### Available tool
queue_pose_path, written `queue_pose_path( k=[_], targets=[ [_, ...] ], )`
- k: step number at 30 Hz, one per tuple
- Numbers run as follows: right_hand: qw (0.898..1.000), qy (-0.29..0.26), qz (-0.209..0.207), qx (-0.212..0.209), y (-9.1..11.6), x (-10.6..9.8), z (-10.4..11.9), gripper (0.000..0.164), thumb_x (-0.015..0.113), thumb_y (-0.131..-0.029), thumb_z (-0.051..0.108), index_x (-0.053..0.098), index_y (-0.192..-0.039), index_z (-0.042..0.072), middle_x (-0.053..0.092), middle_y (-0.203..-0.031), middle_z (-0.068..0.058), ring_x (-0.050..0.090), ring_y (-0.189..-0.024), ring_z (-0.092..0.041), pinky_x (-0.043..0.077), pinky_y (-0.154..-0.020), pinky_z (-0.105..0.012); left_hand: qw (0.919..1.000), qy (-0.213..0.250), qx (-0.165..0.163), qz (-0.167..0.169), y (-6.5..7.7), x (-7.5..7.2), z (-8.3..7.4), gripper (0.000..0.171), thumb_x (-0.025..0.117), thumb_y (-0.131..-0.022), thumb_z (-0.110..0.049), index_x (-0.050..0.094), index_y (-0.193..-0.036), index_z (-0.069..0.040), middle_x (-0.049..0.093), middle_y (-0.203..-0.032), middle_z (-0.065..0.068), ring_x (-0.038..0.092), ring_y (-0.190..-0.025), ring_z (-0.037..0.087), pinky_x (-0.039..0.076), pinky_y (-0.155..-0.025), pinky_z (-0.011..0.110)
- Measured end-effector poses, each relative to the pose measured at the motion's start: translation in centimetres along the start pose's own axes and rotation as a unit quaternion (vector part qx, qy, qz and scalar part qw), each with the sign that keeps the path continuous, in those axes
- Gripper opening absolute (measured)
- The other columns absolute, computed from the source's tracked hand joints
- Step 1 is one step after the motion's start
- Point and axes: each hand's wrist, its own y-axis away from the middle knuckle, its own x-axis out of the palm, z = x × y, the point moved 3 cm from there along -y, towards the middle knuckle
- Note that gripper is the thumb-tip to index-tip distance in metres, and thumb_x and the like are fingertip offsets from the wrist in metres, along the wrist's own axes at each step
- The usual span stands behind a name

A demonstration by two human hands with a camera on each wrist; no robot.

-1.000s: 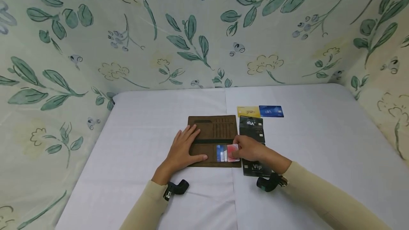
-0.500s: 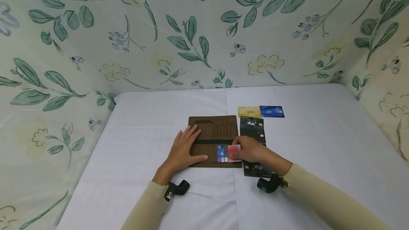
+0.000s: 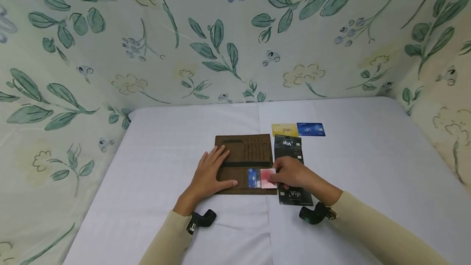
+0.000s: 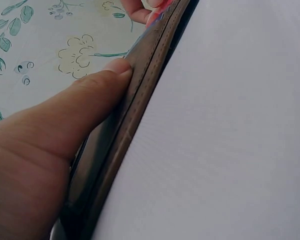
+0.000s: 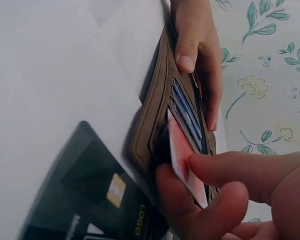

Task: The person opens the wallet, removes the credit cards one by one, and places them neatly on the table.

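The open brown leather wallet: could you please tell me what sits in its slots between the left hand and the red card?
Blue cards, tucked in the wallet slots, seen in the head view.

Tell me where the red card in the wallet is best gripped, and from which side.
Probably its exposed right end, approached from the right: the red card lies partly inside the brown wallet, leaving only that end free, where the right hand pinches it.

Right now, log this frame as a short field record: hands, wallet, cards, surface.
left hand: rests flat on the open brown wallet, thumb on its near edge
right hand: pinches red card at a wallet slot
in slots: blue cards
loose cards: black cards, yellow card, blue VIP card
surface: white table
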Motion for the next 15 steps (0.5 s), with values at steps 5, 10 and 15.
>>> queue_pose_path(
  k=[5, 10, 15],
  targets=[
    [1.000, -0.022, 0.000, 0.018, -0.13, 0.18, -0.23, 0.026, 0.075, -0.083, 0.028, 0.065, -0.090, 0.006, 0.059, -0.064, -0.005, 0.053, -0.047, -0.015, 0.044, -0.053, -0.026, 1.0000, -0.004, -0.006, 0.005, 0.28, 0.18, 0.32, 0.099, 0.065, -0.075, -0.069, 0.033, -0.152, -0.015, 0.022, -0.159, 0.004, 0.013, -0.147, 0.025, 0.005, -0.118, 0.049],
    [0.998, -0.063, 0.004, 0.016, -0.04, 0.14, -0.69, 0.022, 0.074, -0.084, 0.026, 0.064, -0.078, 0.007, 0.060, -0.060, -0.005, 0.048, -0.046, -0.013, 0.041, -0.049, -0.025, 1.0000, -0.001, -0.008, 0.003, 0.27, 0.14, 0.41, 0.099, 0.065, -0.075, -0.070, 0.033, -0.152, -0.016, 0.022, -0.159, 0.003, 0.013, -0.147, 0.024, 0.005, -0.118, 0.048],
    [0.998, -0.056, 0.008, 0.000, 0.10, -0.12, -0.66, 0.023, 0.071, -0.086, 0.024, 0.060, -0.074, 0.008, 0.059, -0.060, -0.004, 0.047, -0.046, -0.014, 0.042, -0.054, -0.028, 1.0000, 0.004, 0.001, -0.005, 0.09, 0.03, 0.32, 0.098, 0.066, -0.076, -0.067, 0.034, -0.151, -0.014, 0.023, -0.159, 0.004, 0.014, -0.147, 0.026, 0.006, -0.117, 0.050]
  ],
)
